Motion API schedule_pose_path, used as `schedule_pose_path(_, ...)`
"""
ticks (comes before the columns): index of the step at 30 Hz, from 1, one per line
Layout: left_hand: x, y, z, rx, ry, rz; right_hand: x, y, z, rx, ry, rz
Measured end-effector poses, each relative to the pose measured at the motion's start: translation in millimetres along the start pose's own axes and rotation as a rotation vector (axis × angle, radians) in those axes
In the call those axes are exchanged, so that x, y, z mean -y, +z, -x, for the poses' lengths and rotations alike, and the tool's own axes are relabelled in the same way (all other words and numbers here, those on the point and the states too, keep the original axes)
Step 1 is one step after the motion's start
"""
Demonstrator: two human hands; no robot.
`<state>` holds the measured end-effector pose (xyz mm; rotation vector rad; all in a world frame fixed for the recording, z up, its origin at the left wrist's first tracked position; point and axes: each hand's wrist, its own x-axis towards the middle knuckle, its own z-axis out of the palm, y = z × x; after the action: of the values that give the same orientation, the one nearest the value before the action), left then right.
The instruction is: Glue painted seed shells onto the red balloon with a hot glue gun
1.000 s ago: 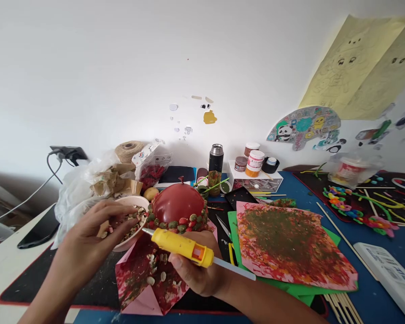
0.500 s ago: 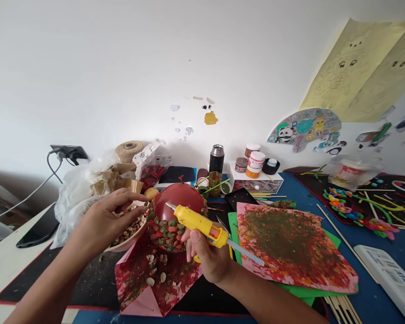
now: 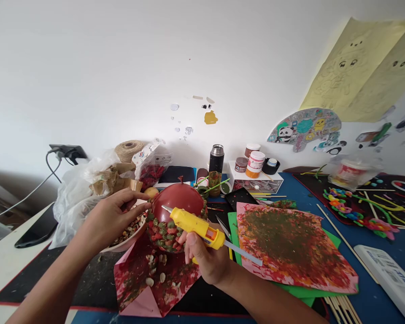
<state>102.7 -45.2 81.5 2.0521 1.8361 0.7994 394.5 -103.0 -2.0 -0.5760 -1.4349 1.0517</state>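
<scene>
A red balloon (image 3: 178, 198) stands in the middle, its lower part covered with red and green painted shell pieces (image 3: 167, 234). My right hand (image 3: 209, 261) grips a yellow hot glue gun (image 3: 197, 225), a glue stick sticking out behind. The nozzle points left, in front of the balloon's bare upper part. My left hand (image 3: 118, 216) reaches over a pink bowl of shells (image 3: 135, 236). Its thumb and forefinger close together at the balloon's left edge; what lies between them is too small to tell. Below is painted pink paper (image 3: 135, 281) with loose shells (image 3: 149, 282).
Painted pink sheets (image 3: 290, 247) lie over green ones on the right. Behind stand a black bottle (image 3: 216, 164) and paint jars (image 3: 255, 164). A plastic bag (image 3: 76, 198), a twine roll (image 3: 128, 150) and a phone (image 3: 37, 227) are left. Thin sticks (image 3: 346, 240) lie right.
The glue gun has shifted slightly left and down with my right hand. My left hand's thumb and forefinger have moved a little right and closer together at the balloon's edge.
</scene>
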Motion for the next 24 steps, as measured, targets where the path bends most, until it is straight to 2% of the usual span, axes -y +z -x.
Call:
schedule_pose_path(12, -1, 6, -2, -0.004, 0.029, -0.13, 3, 1, -3, 0.037, -0.105, 0.087)
schedule_pose_path(20, 5, 8, -4, -0.01, 0.084, -0.185, 8, -1, -1, 0.08, -0.002, 0.163)
schedule_pose_path(24, 9, 11, -3, -0.014, 0.109, -0.201, 8, -1, -1, 0.08, -0.008, 0.181)
